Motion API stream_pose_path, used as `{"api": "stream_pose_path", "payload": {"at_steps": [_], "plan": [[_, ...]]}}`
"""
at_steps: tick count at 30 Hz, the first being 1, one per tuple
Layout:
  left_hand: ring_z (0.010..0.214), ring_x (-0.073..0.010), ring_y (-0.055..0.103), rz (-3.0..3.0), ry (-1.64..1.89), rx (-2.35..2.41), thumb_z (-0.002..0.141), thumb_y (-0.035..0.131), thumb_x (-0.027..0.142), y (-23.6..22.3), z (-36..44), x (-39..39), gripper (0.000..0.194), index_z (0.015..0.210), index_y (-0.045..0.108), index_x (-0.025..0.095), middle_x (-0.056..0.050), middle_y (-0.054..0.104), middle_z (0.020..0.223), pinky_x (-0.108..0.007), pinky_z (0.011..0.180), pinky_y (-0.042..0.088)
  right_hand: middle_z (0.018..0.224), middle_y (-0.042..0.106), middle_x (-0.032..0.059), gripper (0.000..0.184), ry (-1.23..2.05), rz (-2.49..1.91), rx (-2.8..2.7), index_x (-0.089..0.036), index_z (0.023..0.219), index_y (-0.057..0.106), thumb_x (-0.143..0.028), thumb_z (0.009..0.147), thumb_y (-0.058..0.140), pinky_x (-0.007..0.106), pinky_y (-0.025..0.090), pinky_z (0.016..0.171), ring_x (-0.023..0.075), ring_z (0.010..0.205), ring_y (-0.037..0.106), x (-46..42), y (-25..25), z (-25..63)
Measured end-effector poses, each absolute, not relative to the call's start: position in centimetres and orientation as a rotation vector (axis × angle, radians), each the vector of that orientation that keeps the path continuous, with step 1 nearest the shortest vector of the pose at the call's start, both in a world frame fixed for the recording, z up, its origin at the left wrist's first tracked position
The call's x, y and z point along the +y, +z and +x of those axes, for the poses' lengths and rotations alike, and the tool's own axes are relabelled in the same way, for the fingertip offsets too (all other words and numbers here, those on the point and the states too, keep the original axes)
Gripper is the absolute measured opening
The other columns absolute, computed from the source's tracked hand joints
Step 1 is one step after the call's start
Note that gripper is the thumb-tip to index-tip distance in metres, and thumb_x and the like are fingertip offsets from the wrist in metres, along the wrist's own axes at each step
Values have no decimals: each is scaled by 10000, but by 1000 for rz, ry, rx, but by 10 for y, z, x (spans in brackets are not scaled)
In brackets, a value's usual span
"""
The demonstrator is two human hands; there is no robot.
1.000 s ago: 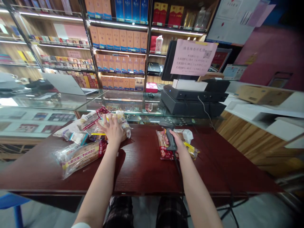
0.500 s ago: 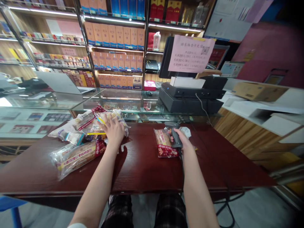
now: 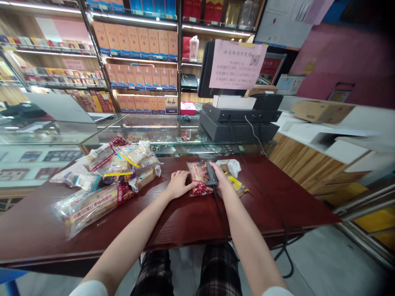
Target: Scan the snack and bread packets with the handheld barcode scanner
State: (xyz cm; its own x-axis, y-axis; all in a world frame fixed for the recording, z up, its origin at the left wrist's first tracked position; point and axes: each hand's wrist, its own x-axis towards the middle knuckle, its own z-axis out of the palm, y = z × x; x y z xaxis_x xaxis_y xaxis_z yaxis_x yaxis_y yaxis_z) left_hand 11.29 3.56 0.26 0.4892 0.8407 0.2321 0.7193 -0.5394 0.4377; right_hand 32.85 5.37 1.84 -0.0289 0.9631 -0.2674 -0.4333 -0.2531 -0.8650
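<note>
My right hand (image 3: 217,174) is wrapped round the grip of a dark barcode scanner (image 3: 211,174), its cable trailing down over the table edge. Under and beside the scanner lies a packaged bread (image 3: 197,174) with a red printed end. My left hand (image 3: 179,184) rests at that bread's left side, fingers apart and thumb touching the wrapper. Right of the scanner, partly behind my hand, are a yellow-banded packet (image 3: 237,185) and a white-wrapped packet (image 3: 231,166). A long bagged bread (image 3: 95,207) lies at the left, in front of a pile of wrapped breads (image 3: 123,160).
The dark red table (image 3: 173,222) meets a glass display counter (image 3: 148,125). On the counter stand a cash drawer (image 3: 237,127), a monitor with a pink notice (image 3: 236,65) and a laptop (image 3: 61,109). A cardboard box (image 3: 321,111) sits on the right-hand shelf unit. Black cables hang at the table's right.
My left hand has left the pile of wrapped breads and moved right to the bread by the scanner. My right hand still holds the scanner. The camera view has turned slightly right.
</note>
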Motion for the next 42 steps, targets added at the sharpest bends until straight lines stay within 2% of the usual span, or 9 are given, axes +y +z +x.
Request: {"api": "stream_pose_path", "payload": {"at_steps": [6, 9, 12, 15, 21, 28, 34, 38, 42], "plan": [[1323, -348, 425, 2344, 664, 1463, 840, 582, 415, 4, 97, 47, 682, 1465, 399, 214, -164, 472, 1453, -543, 1073, 304, 713, 719, 66, 244, 1565, -882, -632, -157, 954, 637, -300, 979, 441, 251, 570, 503, 161, 579, 677, 55, 21, 323], [1293, -288, 466, 2367, 795, 1422, 888, 443, 250, 7, 96, 48, 506, 1388, 509, 220, -130, 514, 1405, -477, 1075, 340, 778, 739, 68, 239, 1498, -905, -671, -160, 954, 645, -326, 965, 473, 243, 567, 491, 142, 546, 658, 54, 25, 334], [1281, -305, 482, 2410, 836, 1408, 922, 453, 367, 8, 103, 41, 445, 1305, 581, 181, -151, 545, 1379, -462, 1089, 339, 847, 753, 69, 242, 1447, -941, -664, -157, 930, 655, -324, 961, 483, 227, 562, 484, 120, 535, 651, 55, 27, 343], [1324, -386, 432, 2420, 684, 1470, 791, 635, 565, 6, 111, 33, 734, 1385, 511, 154, -214, 468, 1459, -514, 1101, 314, 873, 758, 74, 234, 1417, -960, -651, -154, 937, 658, -318, 958, 490, 229, 564, 487, 116, 532, 649, 55, 26, 346], [1218, -360, 512, 2199, 814, 1666, 775, 627, 370, 0, 97, 51, 584, 1325, 599, 175, -186, 543, 1298, -486, 1054, 366, 876, 760, 76, 283, 1430, -988, -713, -183, 1052, 624, -426, 923, 558, 244, 550, 480, 140, 561, 661, 56, 20, 348], [955, -250, 624, 1191, 1242, 1093, 733, 649, 274, -1, 65, 80, 342, 1044, 716, 149, -67, 698, 910, -373, 953, 453, 950, 756, 74, 262, 1507, -941, -799, -221, 1013, 595, -450, 902, 534, 204, 381, 360, 91, 433, 494, 54, 18, 347], [899, -221, 672, 742, 1286, 765, 866, 494, 318, 11, 70, 71, 300, 1036, 665, 141, -97, 733, 961, -367, 835, 523, 1052, 743, 85, 254, 1510, -874, -885, -219, 951, 601, -451, 858, 554, 201, 342, 373, 72, 436, 419, 44, 27, 341], [964, -201, 678, 632, 1261, 563, 874, 473, 265, 16, 74, 65, 331, 1145, 642, 179, -70, 738, 1046, -369, 868, 530, 1068, 744, 81, 248, 1494, -835, -966, -221, 965, 619, -435, 845, 582, 206, 338, 381, 75, 447, 409, 36, 35, 335], [952, -218, 685, 593, 1201, 552, 845, 474, 267, 13, 76, 65, 347, 1101, 671, 139, -104, 738, 1042, -389, 850, 548, 1090, 743, 95, 256, 1506, -770, -1024, -207, 981, 625, -409, 823, 632, 207, 338, 370, 69, 444, 427, 32, 38, 329]]}}
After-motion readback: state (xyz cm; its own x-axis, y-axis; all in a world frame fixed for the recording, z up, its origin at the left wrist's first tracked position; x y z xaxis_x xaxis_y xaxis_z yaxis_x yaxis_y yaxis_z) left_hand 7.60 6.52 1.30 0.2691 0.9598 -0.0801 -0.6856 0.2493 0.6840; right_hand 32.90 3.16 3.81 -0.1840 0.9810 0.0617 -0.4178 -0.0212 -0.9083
